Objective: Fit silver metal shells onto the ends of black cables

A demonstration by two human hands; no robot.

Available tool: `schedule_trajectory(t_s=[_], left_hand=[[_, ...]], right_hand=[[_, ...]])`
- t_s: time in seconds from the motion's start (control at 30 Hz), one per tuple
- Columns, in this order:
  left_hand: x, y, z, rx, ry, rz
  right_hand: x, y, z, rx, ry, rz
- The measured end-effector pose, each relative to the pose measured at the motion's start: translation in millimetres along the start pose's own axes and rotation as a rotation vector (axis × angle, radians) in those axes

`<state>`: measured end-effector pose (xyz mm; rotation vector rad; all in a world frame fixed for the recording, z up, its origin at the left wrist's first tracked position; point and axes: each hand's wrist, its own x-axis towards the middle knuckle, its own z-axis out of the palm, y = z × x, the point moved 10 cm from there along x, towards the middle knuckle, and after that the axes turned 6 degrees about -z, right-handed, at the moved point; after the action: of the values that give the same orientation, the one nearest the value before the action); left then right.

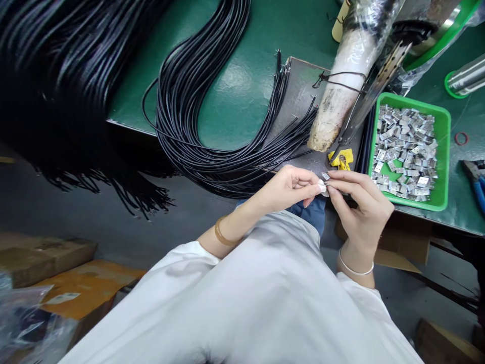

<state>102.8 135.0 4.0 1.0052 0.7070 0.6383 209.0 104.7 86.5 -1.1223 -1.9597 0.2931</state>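
Note:
Both hands meet in front of the bench edge, fingertips almost touching. In the pinch of my right hand [356, 199] is a small metal USB connector [325, 176]. My left hand [293, 188] is closed, thumb against fingers, with a small white piece [323, 188] at its tips; whether that is a wrap or something held, I cannot tell. Just beyond the fingers stands a yellow clip-like holder [341, 157] beneath a soldering iron [354, 119]. Left of it, a bundle of black cables [212, 162] lies looped, its stripped ends on a dark board [303, 86].
A green tray [444, 151] of metal USB connectors stands right of my hand. Blue-handled pliers [477, 184] and a red ring [461, 138] lie farther right. A plastic-wrapped white tube [343, 91] slants over the board. More black cables [76, 76] hang off the bench at left.

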Motion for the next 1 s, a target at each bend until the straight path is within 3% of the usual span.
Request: schedule_trajectory(t_s=[0.23, 0.37, 0.53, 0.73, 0.9, 1.0], left_hand=[[0, -4, 0.0, 0.018, 0.014, -0.021], [-1, -3, 1.6, 0.003, 0.014, -0.027], [-3, -1, 5.6, -0.079, -0.028, -0.048], [-2, -6, -1.5, -0.182, -0.021, -0.01], [-4, -4, -23.4, -0.217, 0.215, 0.074], [-4, 1, -22.9, -0.179, 0.267, 0.079]], right_hand=[[-1, -4, 4, -0.061, -0.093, -0.057], [0, -2, 3, -0.013, -0.035, 0.0], [-4, 18, 2, 0.226, 0.121, 0.19], [-7, 33, 19, 0.528, 0.097, 0.279], [-7, 16, -22, 0.179, 0.409, 0.187], [-6, -7, -25, 0.04, 0.373, 0.054]])
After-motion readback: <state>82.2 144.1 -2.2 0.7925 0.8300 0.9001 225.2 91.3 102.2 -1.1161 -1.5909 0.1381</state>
